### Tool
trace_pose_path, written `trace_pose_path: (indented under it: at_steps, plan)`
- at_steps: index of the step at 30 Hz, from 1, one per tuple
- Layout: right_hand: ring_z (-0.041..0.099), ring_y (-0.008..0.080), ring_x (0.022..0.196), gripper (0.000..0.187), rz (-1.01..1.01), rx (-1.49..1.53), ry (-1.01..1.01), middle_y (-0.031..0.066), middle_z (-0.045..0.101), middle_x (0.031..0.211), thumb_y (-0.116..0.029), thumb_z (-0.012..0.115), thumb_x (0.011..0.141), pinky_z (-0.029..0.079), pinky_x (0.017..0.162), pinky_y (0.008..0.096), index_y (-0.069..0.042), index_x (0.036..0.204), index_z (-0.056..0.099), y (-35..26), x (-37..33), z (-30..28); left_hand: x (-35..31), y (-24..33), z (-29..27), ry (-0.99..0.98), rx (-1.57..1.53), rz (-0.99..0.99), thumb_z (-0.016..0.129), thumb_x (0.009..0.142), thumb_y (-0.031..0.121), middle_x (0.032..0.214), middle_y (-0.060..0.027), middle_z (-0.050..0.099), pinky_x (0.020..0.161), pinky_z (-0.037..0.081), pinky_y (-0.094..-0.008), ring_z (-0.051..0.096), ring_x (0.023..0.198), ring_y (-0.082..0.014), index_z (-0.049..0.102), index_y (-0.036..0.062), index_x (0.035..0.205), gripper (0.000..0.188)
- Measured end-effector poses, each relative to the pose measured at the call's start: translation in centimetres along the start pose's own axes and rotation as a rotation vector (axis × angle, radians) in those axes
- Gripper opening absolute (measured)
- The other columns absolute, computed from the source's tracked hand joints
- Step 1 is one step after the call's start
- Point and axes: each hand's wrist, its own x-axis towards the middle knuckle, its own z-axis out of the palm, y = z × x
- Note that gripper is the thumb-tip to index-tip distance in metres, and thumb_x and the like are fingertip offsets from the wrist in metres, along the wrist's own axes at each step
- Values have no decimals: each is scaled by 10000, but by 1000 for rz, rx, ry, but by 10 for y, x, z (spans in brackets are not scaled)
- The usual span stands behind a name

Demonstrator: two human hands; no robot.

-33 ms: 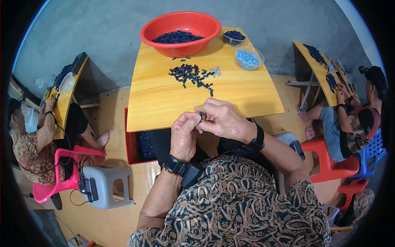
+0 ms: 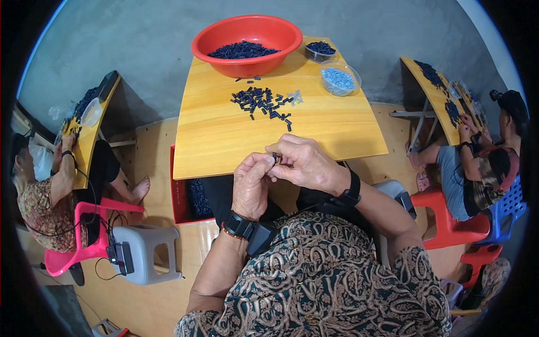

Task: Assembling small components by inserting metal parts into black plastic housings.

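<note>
Both hands meet just over the near edge of the wooden table (image 2: 241, 154). Between their fingertips is a small black cylindrical piece (image 2: 276, 158), mostly covered by the fingers. My left hand (image 2: 252, 182) pinches it with thumb and forefinger. From the other side my right hand (image 2: 306, 163) closes its fingers on the same piece; whether it grips a second small part is hidden. Farther up the table lies a loose pile of short black cylinders (image 2: 258, 102). At its right edge is a little heap of small clear or silvery bits (image 2: 295, 98).
A red basin (image 2: 247, 67) of black pieces stands at the back. Right of it are a tub of dark pieces (image 2: 320, 50) and a tub of light-blue pieces (image 2: 339, 81). Below the table's left side sits a red box (image 2: 178, 194). Co-workers sit at tables on both sides.
</note>
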Motion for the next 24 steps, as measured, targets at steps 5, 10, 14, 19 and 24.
trace_pose_path:
  at_steps: [5, 10, 14, 19, 24]
  plan:
    - [609, 302, 715, 261, 3, -52, 11, 154, 589, 810, -123, 690, 779, 503, 636, 367, 24, 986, 631, 5, -2, 2, 0, 4, -3, 7, -60, -159, 599, 925, 161, 813, -49, 655, 697, 508, -287, 599, 727, -133, 629, 42, 893, 127]
    - [615, 328, 737, 246, 58, -17, 43, 172, 599, 821, -107, 679, 777, 504, 648, 388, 24, 980, 631, 2, -6, 5, 0, 1, -4, -17, -77, -129, 598, 927, 120, 851, -63, 677, 705, 530, -286, 627, 746, -138, 651, 20, 929, 113]
    - [604, 362, 741, 193, -5, -63, -18, 192, 592, 803, -112, 650, 789, 499, 642, 410, 31, 911, 607, 6, -2, 1, -2, 2, 0, 11, 53, -91, 588, 939, 119, 786, -46, 668, 676, 540, -277, 633, 694, -137, 646, 17, 891, 127]
    - [598, 378, 733, 174, -11, -124, -109, 192, 567, 760, -125, 631, 798, 491, 627, 424, 29, 818, 550, 10, -4, 2, -4, -1, -2, 2, 56, -68, 604, 924, 98, 786, -59, 666, 652, 522, -256, 614, 664, -122, 647, -4, 890, 116]
    - [601, 376, 709, 203, -121, -250, -135, 178, 568, 776, -161, 660, 806, 504, 628, 428, 11, 835, 556, 8, -6, -1, -1, -4, -6, 8, 33, -59, 612, 904, 54, 765, -59, 655, 639, 487, -245, 579, 652, -112, 648, -16, 868, 86]
